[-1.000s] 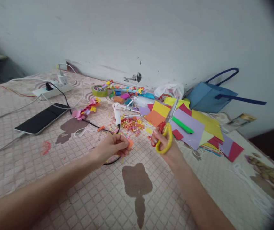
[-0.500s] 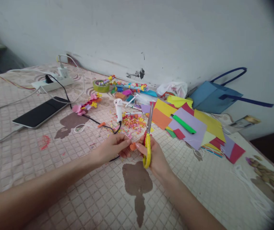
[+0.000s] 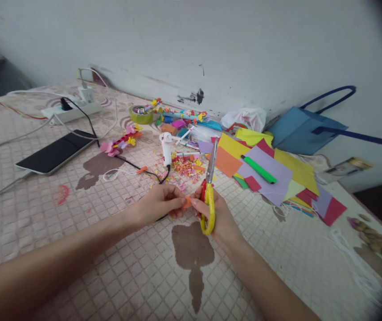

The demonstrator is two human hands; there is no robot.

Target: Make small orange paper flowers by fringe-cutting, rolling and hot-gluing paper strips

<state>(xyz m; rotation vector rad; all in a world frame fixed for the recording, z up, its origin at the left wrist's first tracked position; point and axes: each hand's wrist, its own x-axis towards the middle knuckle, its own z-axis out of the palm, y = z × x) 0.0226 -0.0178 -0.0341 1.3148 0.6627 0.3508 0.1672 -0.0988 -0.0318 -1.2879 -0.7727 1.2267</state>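
My left hand pinches a small, flat orange piece between my 2 hands, over the lattice-patterned cloth. My right hand grips the scissors, slim metal blades toward 12 o'clock, glossy plastic loops below; its thumb meets the piece's edge. Curly shreds heap at 12, a smooth white glue gun stands at 11, flat sheets overlap at 2.

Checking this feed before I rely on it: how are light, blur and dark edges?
Head view: dim, even light, no strong glare; head view: scissors readable, but the orange piece at the left hand lacks fine detail; head view: right corners black, white cord nearby blurred.
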